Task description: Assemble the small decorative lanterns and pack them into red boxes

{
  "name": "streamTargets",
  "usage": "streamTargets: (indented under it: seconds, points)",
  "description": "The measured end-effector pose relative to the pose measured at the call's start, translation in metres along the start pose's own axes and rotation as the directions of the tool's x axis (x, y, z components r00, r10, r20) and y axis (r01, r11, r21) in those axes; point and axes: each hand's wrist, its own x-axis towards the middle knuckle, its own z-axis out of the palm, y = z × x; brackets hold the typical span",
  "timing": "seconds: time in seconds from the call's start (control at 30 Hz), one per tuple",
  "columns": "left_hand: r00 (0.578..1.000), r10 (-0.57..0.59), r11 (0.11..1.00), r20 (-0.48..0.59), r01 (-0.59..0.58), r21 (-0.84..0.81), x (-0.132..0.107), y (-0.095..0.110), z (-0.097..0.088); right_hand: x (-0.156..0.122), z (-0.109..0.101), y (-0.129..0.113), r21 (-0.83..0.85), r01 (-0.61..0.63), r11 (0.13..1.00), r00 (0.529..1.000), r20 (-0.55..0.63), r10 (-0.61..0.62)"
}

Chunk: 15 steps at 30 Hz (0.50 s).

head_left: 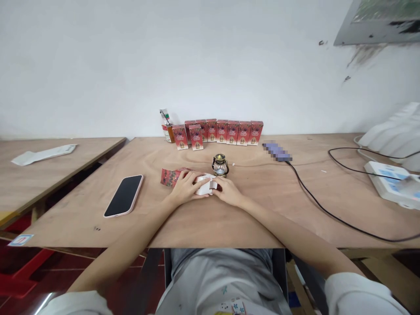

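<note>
Between my hands, low over the wooden table, is a small white box point(204, 187) with a flap folded out on its right side. My left hand point(187, 188) is wrapped round the box from the left, its fingers over the top. From the right, my right hand point(228, 191) grips the flap end with thumb and fingers. A red printed carton point(169, 177) lies just beyond my left hand and is partly hidden by it. Close behind the white box stands a small brass-coloured lantern point(220, 165) with a clear middle.
Several red boxes point(232, 132) stand in a row by the wall, beside a tin point(168, 133) holding tools. A phone point(124, 196) lies at left. Another phone point(277, 152), blurred, has a black cable point(323, 208) running right to a power strip point(390, 183).
</note>
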Motion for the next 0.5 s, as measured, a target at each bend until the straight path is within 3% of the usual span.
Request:
streamTargets:
  seconds: [0.2,0.5]
  points:
    - [0.999,-0.041,0.999,-0.005,0.041,-0.013,0.0016,0.0018,-0.0002,-0.0023,-0.0005,-0.004,0.017,0.02,1.0,0.998,-0.067,-0.019]
    - [0.986,-0.106,0.994,-0.125,0.102,-0.04,0.004,0.0045,-0.002,-0.0048,-0.0043,-0.0099,0.079,0.07,0.994,0.949,-0.311,-0.042]
